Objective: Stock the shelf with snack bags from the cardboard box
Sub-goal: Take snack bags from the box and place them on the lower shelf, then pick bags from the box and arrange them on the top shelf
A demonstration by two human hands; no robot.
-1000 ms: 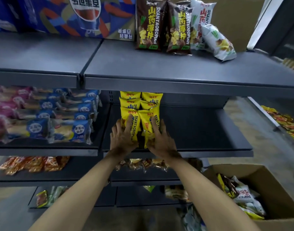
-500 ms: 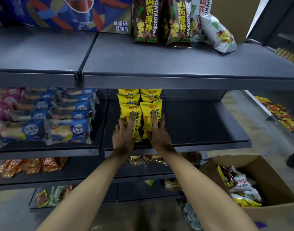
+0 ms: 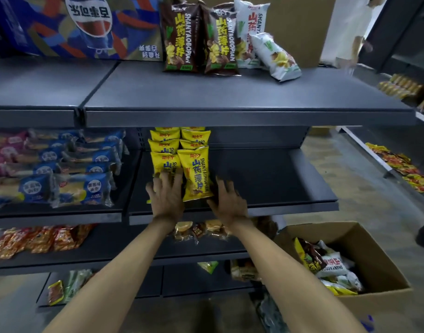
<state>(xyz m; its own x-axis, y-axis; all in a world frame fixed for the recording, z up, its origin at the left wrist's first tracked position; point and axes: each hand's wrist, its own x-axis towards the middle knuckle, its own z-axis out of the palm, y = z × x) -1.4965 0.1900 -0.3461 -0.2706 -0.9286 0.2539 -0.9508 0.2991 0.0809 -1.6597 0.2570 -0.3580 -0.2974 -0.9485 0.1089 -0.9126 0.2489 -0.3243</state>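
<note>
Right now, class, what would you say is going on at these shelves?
A person is stocking snack bags. Both hands are at the two rows of yellow bags on the middle shelf: the left hand rests on the left front bag, while the right hand is open beside the right front bag, touching nothing clearly. The cardboard box on the floor holds more bags.

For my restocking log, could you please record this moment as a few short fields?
left hand: open, flat on the left front yellow bag
right hand: open, beside the right front yellow bag, holding nothing
yellow bags: two columns on the middle shelf, right side of it bare
top shelf: brown bags, white bags
cardboard box: on floor at right, bags inside
</note>
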